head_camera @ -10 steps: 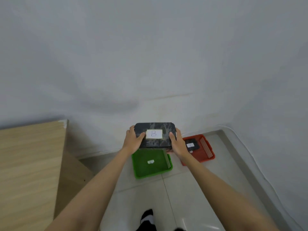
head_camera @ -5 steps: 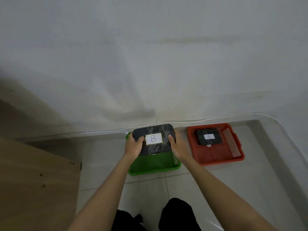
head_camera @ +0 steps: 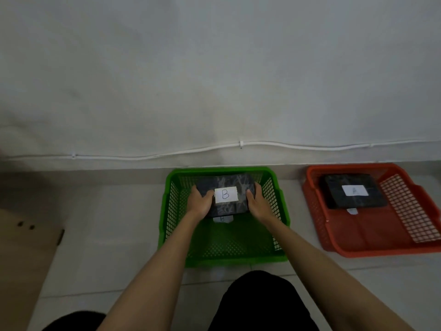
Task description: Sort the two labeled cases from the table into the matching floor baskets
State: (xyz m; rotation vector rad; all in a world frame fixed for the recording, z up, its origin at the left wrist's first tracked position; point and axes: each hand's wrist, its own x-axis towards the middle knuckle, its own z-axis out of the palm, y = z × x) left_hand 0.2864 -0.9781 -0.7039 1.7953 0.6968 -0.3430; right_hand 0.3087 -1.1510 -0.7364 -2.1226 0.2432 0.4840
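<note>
A dark marbled case with a white label reading B is inside the green basket, toward its far half. My left hand grips its left end and my right hand grips its right end. A small white tag lies on the basket floor just below the case. To the right, the red basket holds a second dark case labelled A, with another white tag at its near edge.
Both baskets sit on pale floor tiles against a white wall with a white cable along its base. A wooden table side stands at the left. My dark-clothed knees fill the bottom.
I crouched and the view dropped toward the floor. Both hands lowered the B case from above the green basket down into it.
</note>
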